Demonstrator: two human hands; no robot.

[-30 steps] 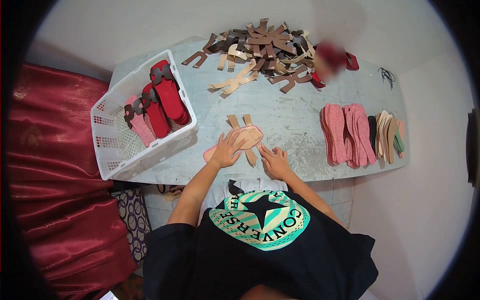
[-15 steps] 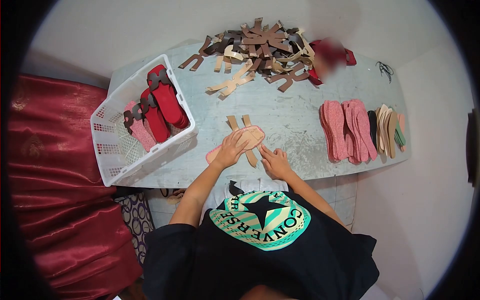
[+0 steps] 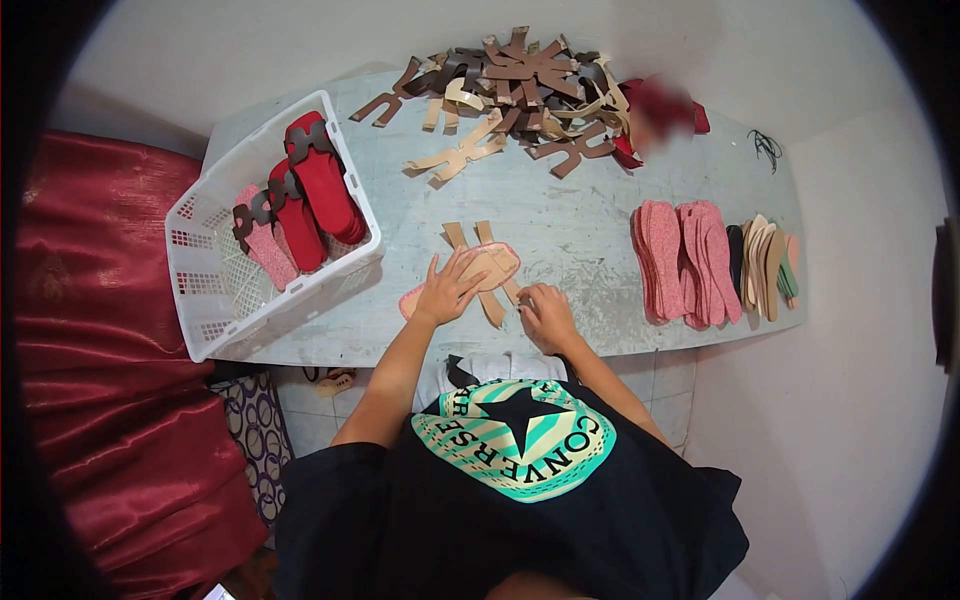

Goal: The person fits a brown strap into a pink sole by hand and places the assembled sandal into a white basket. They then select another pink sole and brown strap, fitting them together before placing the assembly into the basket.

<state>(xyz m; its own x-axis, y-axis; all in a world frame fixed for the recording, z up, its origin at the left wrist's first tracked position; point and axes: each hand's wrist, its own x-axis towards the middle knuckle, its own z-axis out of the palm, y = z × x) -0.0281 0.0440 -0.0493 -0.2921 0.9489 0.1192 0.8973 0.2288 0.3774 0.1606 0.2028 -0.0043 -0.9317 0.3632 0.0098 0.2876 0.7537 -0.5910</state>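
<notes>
An insole [image 3: 490, 270] with a tan underside and pink edge lies face down on the table. My left hand [image 3: 447, 292] rests flat on it, fingers spread, pressing its middle. Beneath the insole runs a tan H-shaped strap [image 3: 491, 308], its ends sticking out above and below. At the strap's lower right end is my right hand [image 3: 547, 317], fingers curled together with the tips at that end. Those fingers partly cover whatever is between them.
At the left stands a white plastic basket [image 3: 372, 248] holding red and pink slippers [image 3: 322, 190]. Brown and cream straps [image 3: 530, 85] are heaped at the back. Pink insoles [image 3: 708, 262] stand in rows at the right, beside black, tan and green ones. A black cord [image 3: 767, 148] lies farther back.
The view has shifted slightly, moving everything a little leftward. My right hand's fingers have drawn in and curled at the strap end. My left hand still presses on the insole.
</notes>
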